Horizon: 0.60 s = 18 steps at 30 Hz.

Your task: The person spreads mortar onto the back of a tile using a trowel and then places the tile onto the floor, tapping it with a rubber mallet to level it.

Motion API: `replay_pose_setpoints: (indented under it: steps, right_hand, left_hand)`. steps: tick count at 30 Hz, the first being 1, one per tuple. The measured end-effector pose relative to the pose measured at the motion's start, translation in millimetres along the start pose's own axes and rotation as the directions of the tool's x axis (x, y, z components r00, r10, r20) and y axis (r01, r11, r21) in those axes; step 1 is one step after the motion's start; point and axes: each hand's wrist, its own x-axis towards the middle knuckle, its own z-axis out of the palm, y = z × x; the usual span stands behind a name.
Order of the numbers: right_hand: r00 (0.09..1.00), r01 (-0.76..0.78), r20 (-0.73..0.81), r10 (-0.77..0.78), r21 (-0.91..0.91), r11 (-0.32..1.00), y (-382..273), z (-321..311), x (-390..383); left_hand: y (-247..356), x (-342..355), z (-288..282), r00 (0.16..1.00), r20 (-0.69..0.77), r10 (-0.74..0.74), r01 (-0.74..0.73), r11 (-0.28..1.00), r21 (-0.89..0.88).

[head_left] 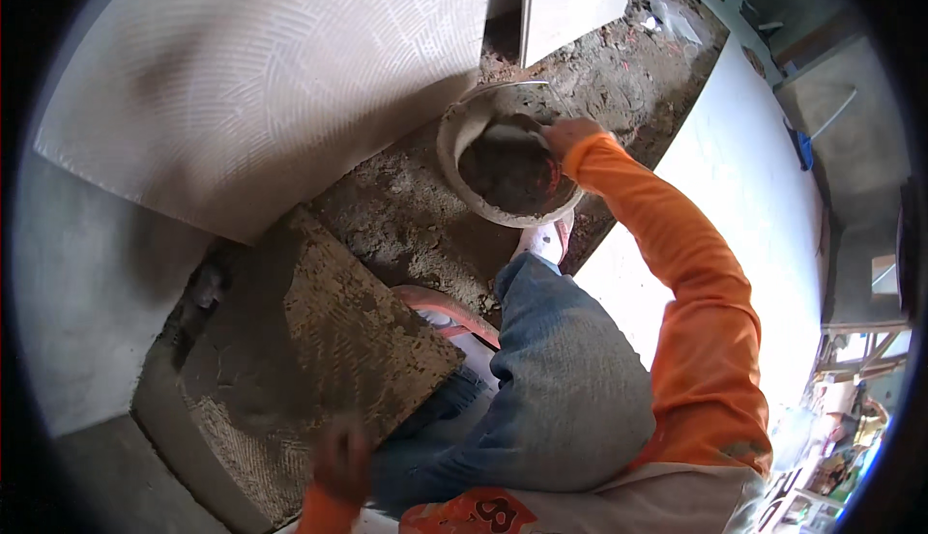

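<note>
My right hand (570, 136) is closed at the rim of a mortar-crusted bucket (454, 152), gripping what looks like a trowel (507, 136) whose mortar-coated blade is inside. Dark wet mortar (503, 176) lies in the bucket. My left hand (340, 457) is blurred at the bottom, beside the right edge of a square tile (309, 321) whose upper surface carries smeared, partly combed mortar; its fingers are not clear. My jeans-clad knee (570, 370) lies between the hands, and my foot (541, 242) is just below the bucket.
Large panels with ridged backs (271, 70) lean at upper left and top (570, 2). Rough rubble floor (416, 205) with a plastic scrap (677, 22) lies around the bucket. A bright white slab (735, 176) runs along the right. A grey wall (97, 292) stands at left.
</note>
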Motion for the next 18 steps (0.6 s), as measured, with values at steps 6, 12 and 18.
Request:
replay_pose_setpoints:
  steps: [6,12,18]
  right_hand:
    - [0.941,0.311,0.133,-0.310,0.020,0.950,-16,5,-17]
    - [0.965,0.201,0.148,-0.216,0.105,0.974,19,-18,-40]
    - [0.970,0.013,0.242,-0.010,-0.012,1.000,1,3,-37]
  left_hand:
    - [-12,283,122,0.710,0.408,-0.574,0.567,0.122,-0.815]
    - [-12,314,165,0.707,0.458,-0.538,0.530,-0.025,-0.847]
    - [28,298,188,0.840,0.333,-0.428,0.359,-0.020,-0.933]
